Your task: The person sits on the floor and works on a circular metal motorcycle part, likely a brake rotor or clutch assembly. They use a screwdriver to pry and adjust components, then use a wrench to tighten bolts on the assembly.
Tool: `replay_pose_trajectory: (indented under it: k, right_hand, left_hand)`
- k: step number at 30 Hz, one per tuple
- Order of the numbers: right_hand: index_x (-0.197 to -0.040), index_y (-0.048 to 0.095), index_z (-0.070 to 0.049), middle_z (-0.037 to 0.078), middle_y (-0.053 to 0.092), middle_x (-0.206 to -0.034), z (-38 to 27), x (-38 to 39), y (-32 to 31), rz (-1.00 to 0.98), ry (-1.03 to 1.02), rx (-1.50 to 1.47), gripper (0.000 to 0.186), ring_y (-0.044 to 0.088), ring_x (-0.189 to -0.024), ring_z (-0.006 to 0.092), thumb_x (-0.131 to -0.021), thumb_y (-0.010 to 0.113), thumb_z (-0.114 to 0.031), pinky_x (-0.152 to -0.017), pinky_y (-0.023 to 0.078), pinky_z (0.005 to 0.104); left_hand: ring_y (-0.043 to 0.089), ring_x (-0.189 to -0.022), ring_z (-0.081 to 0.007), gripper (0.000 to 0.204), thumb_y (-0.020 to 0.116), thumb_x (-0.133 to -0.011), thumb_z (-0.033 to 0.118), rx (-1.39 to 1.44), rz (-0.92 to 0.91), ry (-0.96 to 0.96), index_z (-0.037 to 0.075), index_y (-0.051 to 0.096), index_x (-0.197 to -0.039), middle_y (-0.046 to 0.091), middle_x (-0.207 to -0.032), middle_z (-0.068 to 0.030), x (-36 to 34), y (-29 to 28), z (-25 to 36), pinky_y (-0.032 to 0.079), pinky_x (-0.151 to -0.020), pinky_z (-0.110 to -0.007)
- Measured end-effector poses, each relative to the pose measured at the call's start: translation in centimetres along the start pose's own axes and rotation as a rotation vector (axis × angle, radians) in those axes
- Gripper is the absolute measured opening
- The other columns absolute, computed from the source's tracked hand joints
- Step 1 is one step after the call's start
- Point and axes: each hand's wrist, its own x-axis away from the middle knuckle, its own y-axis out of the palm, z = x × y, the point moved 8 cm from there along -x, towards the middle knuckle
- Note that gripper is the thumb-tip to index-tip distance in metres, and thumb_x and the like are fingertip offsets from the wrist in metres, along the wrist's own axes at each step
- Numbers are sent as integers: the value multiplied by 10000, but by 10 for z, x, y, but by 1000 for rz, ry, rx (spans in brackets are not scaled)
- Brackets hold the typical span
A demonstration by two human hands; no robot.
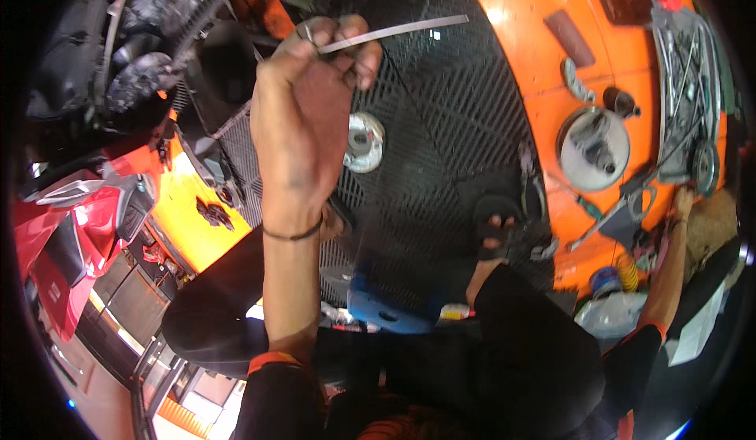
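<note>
My left hand (315, 101) is raised over the dark ribbed mat, fingers closed in a pinch. Between thumb and fingers it grips a thin, flat metal strip (402, 30) that sticks out to the right. Far to the right, my right hand (683, 201) reaches the near end of a long metal tray (669, 125) filled with tools. Its fingers are small and mostly hidden there, so what they touch cannot be made out. Below the left hand, a round white-rimmed part (365, 142) lies on the mat.
On the orange floor at right stand a round pale dish (594, 168) with dark parts, a dark bottle (620, 101) and a grey-handled tool (622, 221). A blue plastic piece (390, 308) lies between my legs. Engine parts (146, 70) and a red body panel (94, 227) fill the left.
</note>
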Motion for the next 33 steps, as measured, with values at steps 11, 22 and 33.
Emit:
replay_pose_trajectory:
  k: [11, 22, 33]
  right_hand:
    - [-1529, 394, 58, 174, 551, -1473, -523, 391, -6, -859, -178, -1010, 602, 473, -1410, 259, -1040, 561, -251, -1223, 300, 401]
    - [-1408, 510, 59, 72, 682, -1094, -665, 463, 26, -794, -119, -1332, 426, 617, -968, 159, -1100, 465, -232, -937, 501, 342]
    - [-1054, 687, 20, 286, 687, -853, -720, 474, 133, -518, -865, -298, 219, 699, -803, 459, -975, 584, -156, -733, 540, 526]
  left_hand:
    - [671, -943, -256, 191, 490, -1051, 134, 444, 42, -298, -23, 598, -1049, 662, -979, -151, 91, 44, -128, 530, -864, -352]
    - [646, -729, -260, 190, 642, -992, 195, -166, 384, -153, 15, 638, -931, 683, -853, -120, 150, -33, -163, 515, -692, -377]
    - [434, -1386, -384, 214, 813, -796, 260, -1271, 440, 296, 71, 766, -885, 597, -1372, -183, 115, -190, -154, 336, -1119, -500]
